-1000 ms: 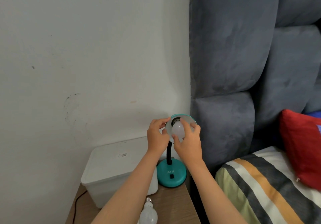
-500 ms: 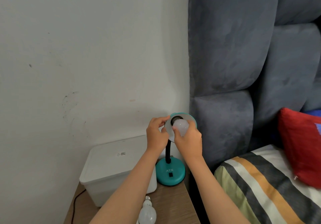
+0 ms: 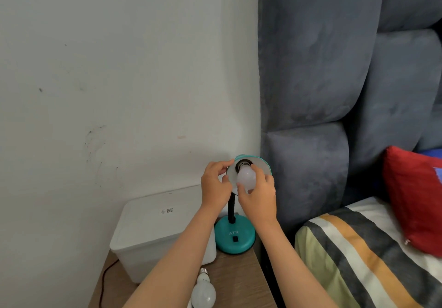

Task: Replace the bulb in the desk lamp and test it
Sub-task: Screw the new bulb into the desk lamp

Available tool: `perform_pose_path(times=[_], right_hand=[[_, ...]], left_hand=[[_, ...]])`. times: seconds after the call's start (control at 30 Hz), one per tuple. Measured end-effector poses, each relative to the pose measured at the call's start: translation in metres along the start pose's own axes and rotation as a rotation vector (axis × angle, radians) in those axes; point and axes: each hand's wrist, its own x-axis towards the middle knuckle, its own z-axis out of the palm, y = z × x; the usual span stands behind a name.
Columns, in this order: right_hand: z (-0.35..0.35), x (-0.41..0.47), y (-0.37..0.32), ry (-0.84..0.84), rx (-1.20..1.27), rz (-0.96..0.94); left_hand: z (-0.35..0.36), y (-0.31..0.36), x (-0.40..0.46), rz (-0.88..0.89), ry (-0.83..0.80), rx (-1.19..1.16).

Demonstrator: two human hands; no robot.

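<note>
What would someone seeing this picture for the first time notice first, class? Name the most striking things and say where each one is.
At the centre, the right hand grips a white bulb at the socket of a teal desk lamp, while the left hand holds the shade's rim. A spare bulb lies on the wooden table below, beside a white box. At far right, a red cushion rests on striped bedding.

Pale wall (image 3: 107,68) fills left side — scuffed, dark smudges low down. Grey-blue padded headboard (image 3: 323,68) at right, deep cushioned panels. Bed below it: striped cover (image 3: 358,260) in orange, white, grey, green; red pillow (image 3: 416,200) against headboard. Wooden bedside table (image 3: 239,283) at bottom — white lidded box (image 3: 155,231) on it. Soft, even light.
</note>
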Motion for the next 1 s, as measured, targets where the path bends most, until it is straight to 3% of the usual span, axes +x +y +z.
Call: perform_pose_path(times=[0.3, 0.43, 1.0], right_hand=[[0.001, 0.004, 0.001, 0.061, 0.075, 0.066], [0.001, 0.001, -0.002, 0.038, 0.04, -0.025], [0.001, 0.008, -0.007, 0.045, -0.013, 0.049]], left_hand=[[0.0, -0.003, 0.0, 0.001, 0.007, -0.006], [0.0, -0.002, 0.001, -0.006, 0.012, -0.006], [0.0, 0.001, 0.002, -0.015, -0.001, 0.003]])
